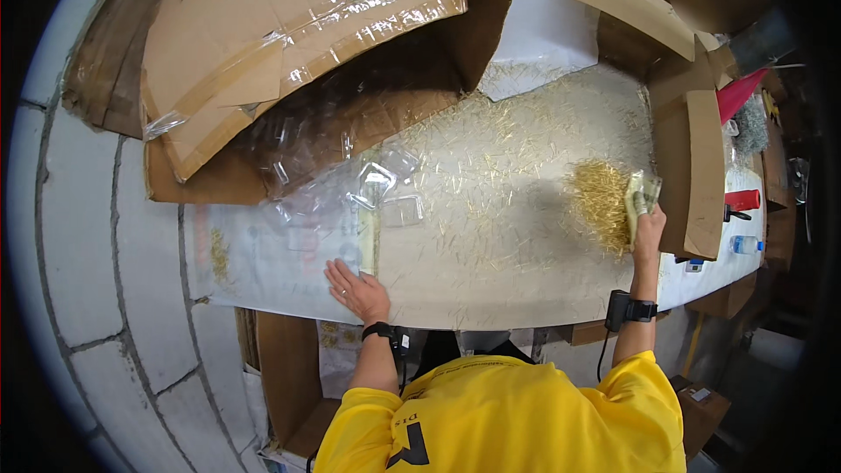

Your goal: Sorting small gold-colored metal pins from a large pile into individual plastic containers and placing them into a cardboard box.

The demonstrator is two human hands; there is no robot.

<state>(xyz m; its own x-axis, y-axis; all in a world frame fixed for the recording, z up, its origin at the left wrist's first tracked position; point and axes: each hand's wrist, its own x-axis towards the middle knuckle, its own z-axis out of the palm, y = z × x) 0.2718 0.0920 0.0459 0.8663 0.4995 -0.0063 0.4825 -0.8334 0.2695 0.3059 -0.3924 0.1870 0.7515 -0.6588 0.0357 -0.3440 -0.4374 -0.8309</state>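
My left hand (357, 292) rests flat with its fingers spread near the table's front edge, on pale plastic sheeting. At the right, my right hand (648, 229) is closed on a small clear plastic box (642, 188), which is partly covered by the fingers. Its left side meets a heap of thin gold-coloured metal pins (599, 203). More such pins lie scattered over the table (491, 285). Beyond my left hand, several clear plastic boxes (403, 210) spill from the mouth of a large cardboard box.
The large cardboard box (289, 26) lies on its side at the far left. Upright cardboard flaps (703, 175) wall the table's right side. Past them are a red object (743, 200) and a water bottle (746, 245). A white block wall (83, 254) borders the left.
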